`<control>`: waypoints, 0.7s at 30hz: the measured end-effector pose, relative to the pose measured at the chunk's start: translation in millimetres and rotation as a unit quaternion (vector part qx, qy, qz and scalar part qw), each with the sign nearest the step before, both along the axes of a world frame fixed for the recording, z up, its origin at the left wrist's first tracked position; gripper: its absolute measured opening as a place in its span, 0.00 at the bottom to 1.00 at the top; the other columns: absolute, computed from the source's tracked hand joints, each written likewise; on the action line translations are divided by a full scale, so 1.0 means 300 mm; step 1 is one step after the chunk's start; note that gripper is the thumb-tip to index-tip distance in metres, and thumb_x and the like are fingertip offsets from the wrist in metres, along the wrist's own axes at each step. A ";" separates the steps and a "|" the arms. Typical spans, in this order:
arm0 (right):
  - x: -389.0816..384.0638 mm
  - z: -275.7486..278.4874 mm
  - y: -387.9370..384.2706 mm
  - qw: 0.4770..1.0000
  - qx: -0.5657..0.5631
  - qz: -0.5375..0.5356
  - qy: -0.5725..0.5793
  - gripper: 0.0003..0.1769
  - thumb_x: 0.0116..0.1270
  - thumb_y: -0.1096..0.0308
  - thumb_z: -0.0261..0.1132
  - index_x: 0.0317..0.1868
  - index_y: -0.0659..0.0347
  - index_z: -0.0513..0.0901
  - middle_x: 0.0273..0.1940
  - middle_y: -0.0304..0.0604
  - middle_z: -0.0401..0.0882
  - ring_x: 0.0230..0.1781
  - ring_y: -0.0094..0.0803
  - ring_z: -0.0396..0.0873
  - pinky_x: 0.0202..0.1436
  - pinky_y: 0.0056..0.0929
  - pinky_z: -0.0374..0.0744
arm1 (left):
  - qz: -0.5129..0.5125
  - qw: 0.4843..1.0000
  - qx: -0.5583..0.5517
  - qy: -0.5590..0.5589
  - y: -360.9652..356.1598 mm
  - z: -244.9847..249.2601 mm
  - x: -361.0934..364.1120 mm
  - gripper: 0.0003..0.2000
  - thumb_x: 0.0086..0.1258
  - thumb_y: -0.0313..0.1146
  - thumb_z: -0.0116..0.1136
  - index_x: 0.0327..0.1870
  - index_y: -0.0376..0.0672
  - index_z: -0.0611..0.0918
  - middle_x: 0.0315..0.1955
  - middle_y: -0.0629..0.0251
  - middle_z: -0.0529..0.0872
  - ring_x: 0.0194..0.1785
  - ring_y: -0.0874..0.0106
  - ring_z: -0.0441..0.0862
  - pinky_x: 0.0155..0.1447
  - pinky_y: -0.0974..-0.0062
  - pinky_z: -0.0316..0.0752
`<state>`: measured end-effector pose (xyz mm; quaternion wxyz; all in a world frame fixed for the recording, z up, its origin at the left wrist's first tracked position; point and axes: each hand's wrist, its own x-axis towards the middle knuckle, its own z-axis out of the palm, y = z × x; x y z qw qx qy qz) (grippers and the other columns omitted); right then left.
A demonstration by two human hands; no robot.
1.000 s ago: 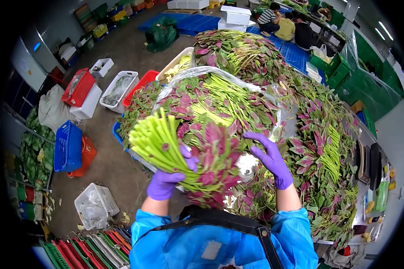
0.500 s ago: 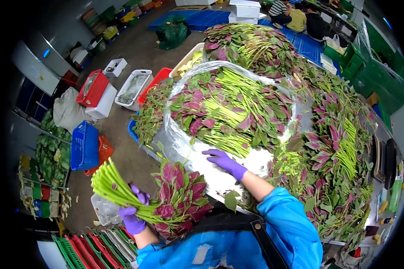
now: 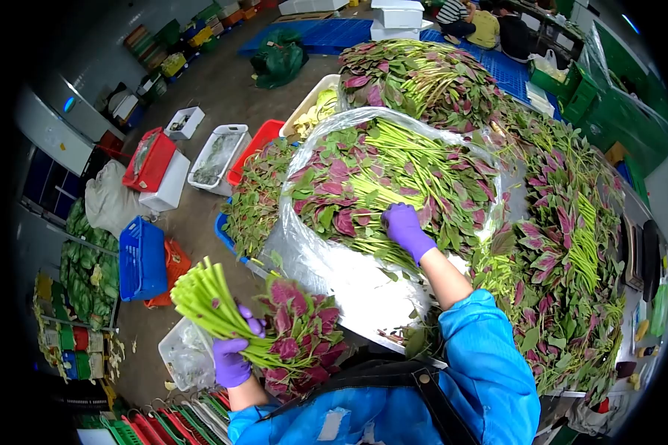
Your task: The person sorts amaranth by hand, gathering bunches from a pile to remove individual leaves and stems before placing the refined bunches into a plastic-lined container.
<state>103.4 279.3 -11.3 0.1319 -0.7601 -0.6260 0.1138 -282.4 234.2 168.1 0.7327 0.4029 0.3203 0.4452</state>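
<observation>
My left hand [image 3: 234,348], in a purple glove, is closed around a bunch of red amaranth [image 3: 223,304]. Its thick green stems point up to the left, and the red-and-green leaves hang toward my apron. My right hand [image 3: 406,227], also gloved in purple, rests on the amaranth pile [image 3: 334,170] inside a clear plastic bag [image 3: 301,259]. Its fingers are curled down onto the stems, and the fingertips are partly hidden. White surface shows at the near side of the bag, with leaf scraps close to my body.
More amaranth [image 3: 423,74] is heaped behind the bag, and another heap [image 3: 564,259] covers the table's right side. On the left floor stand a blue crate [image 3: 142,256], a red crate [image 3: 150,159] and a white bin [image 3: 219,157]. People [image 3: 486,30] sit at the far back.
My right hand has moved from the bag's near white area up and right onto the amaranth stems. The left hand with its bunch has shifted slightly right and down in view.
</observation>
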 end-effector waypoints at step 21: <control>-0.025 0.069 -0.927 0.410 0.371 -0.282 0.784 0.42 0.53 0.76 0.63 0.68 0.55 0.53 0.52 0.45 0.72 0.52 0.34 0.72 0.55 0.34 0.73 | -0.440 0.713 0.342 0.426 -0.442 -0.457 1.004 0.33 0.40 0.42 0.71 0.50 0.41 0.73 0.36 0.54 0.83 0.40 0.59 0.82 0.45 0.67 0.75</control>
